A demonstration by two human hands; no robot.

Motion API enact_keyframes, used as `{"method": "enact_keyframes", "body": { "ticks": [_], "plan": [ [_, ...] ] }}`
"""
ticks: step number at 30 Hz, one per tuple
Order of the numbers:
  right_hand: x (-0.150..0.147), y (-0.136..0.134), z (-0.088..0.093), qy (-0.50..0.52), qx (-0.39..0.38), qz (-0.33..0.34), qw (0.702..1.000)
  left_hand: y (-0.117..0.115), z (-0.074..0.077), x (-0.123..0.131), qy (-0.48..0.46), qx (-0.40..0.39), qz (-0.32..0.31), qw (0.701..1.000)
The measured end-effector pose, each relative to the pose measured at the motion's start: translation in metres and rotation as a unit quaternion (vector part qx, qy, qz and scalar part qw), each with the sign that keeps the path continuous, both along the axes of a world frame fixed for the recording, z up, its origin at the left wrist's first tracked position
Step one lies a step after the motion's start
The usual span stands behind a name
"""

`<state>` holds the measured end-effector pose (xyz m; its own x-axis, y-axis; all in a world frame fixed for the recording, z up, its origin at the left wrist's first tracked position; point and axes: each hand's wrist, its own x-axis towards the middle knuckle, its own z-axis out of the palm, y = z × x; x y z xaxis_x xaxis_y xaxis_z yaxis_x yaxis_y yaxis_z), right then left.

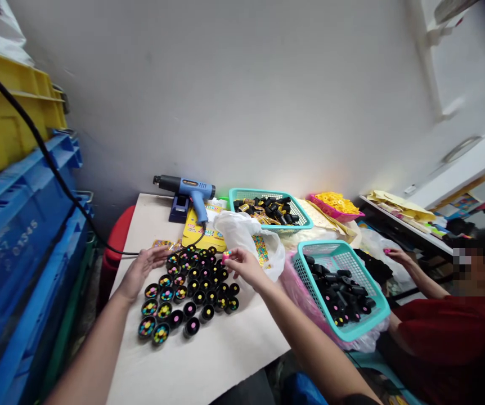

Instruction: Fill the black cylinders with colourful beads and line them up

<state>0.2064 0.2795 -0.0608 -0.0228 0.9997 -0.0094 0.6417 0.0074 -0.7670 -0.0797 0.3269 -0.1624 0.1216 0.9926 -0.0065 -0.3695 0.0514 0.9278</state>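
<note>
Many small round black cups (pixel 191 326) stand grouped on a white table (pixel 192 371). Those at the left hold colourful beads, while others show a single yellow or pink dot inside. My left hand (pixel 143 271) rests by the group's upper left edge, fingers apart, with nothing in it. Above the group's right side, my right hand (pixel 245 265) pinches a few small colourful beads (pixel 226 256), pink among them. Just behind that hand lies a white plastic bag (pixel 240 228) beside a bag of multicoloured beads (pixel 261 250).
A blue heat gun (pixel 198 194) stands at the back. Teal baskets (pixel 301 256) of black parts and a pink basket (pixel 346 215) of yellow pieces are to the right. A person in red (pixel 449 332) sits at the right. Blue crates (pixel 18 242) line the left; a black cable hangs there.
</note>
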Motion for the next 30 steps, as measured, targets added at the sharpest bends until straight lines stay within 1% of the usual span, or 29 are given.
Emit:
{"method": "enact_keyframes", "body": {
  "ticks": [3,5,9,12,17,20,22,25,28,30],
  "plan": [
    [-0.011,0.009,-0.01,-0.085,0.012,-0.004,0.996,0.0,-0.001,0.0,-0.002,0.005,0.0,1.0],
    [-0.014,0.013,-0.013,-0.152,0.027,-0.006,0.988,0.0,-0.001,0.001,-0.004,0.009,0.001,1.0],
    [-0.018,0.014,-0.013,-0.272,0.053,0.009,0.961,-0.002,-0.003,0.002,-0.011,0.018,0.0,1.0],
    [-0.021,0.012,-0.012,-0.333,0.071,0.03,0.94,-0.002,-0.005,0.002,-0.016,0.021,0.0,1.0],
    [-0.025,0.012,-0.012,-0.382,0.107,0.062,0.916,-0.002,-0.005,0.002,-0.018,0.021,0.003,1.0],
    [-0.027,0.011,-0.01,-0.387,0.132,0.065,0.91,-0.003,-0.002,0.001,-0.016,0.022,0.006,1.0],
    [-0.025,0.008,-0.004,-0.38,0.151,0.06,0.91,-0.005,0.0,0.002,-0.015,0.024,0.008,1.0],
    [-0.007,0.001,0.014,-0.36,0.177,0.021,0.916,-0.007,0.002,0.002,-0.012,0.023,0.008,1.0],
    [0.031,0.001,0.032,-0.347,0.178,-0.06,0.919,-0.007,0.002,0.002,-0.01,0.021,0.005,1.0],
    [0.06,0.007,0.036,-0.347,0.147,-0.104,0.92,-0.005,0.001,0.002,-0.008,0.021,0.004,1.0]
  ]
}}
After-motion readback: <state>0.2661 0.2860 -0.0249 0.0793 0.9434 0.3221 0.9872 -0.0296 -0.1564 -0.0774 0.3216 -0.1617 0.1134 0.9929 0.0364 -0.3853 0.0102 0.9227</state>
